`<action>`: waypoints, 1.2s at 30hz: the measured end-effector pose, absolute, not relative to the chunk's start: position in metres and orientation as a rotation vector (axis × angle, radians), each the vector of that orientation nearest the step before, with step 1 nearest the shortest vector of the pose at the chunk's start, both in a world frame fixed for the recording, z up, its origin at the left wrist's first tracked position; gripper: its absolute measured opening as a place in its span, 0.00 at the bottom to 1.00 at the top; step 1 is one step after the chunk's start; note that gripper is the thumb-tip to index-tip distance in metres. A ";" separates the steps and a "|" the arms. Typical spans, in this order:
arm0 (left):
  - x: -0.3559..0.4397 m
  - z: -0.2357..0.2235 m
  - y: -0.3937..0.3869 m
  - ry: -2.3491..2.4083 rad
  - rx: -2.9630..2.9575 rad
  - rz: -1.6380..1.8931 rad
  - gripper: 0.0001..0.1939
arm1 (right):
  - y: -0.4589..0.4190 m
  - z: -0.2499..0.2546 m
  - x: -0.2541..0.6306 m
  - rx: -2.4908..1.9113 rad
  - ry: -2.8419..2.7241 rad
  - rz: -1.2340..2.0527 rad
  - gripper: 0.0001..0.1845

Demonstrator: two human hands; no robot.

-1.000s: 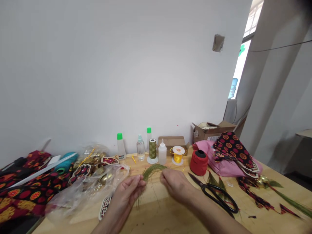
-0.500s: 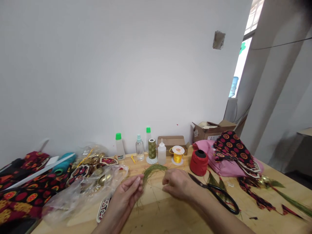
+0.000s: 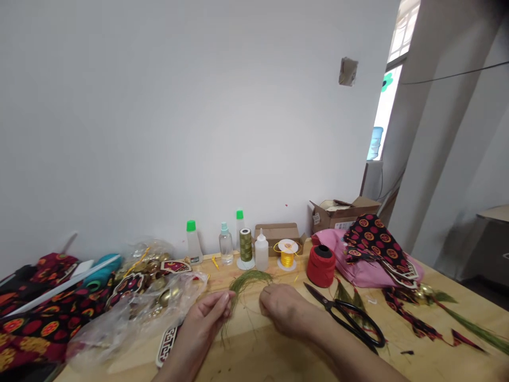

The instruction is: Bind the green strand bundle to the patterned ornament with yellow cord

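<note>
A loose bundle of fine green threads (image 3: 248,277) arches over the wooden table between my hands, stray strands hanging below it. My left hand (image 3: 210,315) pinches the bundle's left end between thumb and fingers. Beside its right end, my right hand (image 3: 284,310) is closed with the fingers curled down; whatever it grips is hidden behind the knuckles. Black-handled scissors (image 3: 345,318) lie just right of my right wrist, blades pointing toward the back left.
Behind stand a green thread spool (image 3: 245,246), a white squeeze bottle (image 3: 261,252), a yellow cord spool (image 3: 287,257) and a red thread cone (image 3: 321,267). Plastic bags with brass bells (image 3: 165,296) lie left. Patterned fabric (image 3: 374,241) and green tassels (image 3: 469,323) lie right.
My right hand has shifted slightly left and down, its fingers curling lower beside the threads. My left hand keeps its pinch. The whole view has turned a little to the right.
</note>
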State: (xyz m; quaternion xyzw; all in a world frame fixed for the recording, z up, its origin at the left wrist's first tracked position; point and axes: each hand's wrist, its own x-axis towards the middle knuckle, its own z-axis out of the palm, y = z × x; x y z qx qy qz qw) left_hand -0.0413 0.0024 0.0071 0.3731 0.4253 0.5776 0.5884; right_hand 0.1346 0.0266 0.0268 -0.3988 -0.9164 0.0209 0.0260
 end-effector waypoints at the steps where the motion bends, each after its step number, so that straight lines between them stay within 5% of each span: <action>1: -0.041 0.008 0.002 1.018 0.911 1.342 0.11 | 0.026 0.029 0.136 -1.218 -2.826 0.072 0.12; 13: -0.033 0.005 -0.001 1.113 1.342 1.135 0.08 | 0.017 0.041 0.136 -0.957 -2.528 0.331 0.07; 24: -0.029 0.006 -0.005 0.796 0.908 1.217 0.05 | 0.024 0.032 0.133 -0.908 -1.981 0.654 0.04; 36: -0.036 0.003 -0.003 0.735 0.852 1.296 0.05 | 0.020 0.012 0.113 -0.619 -1.665 1.411 0.11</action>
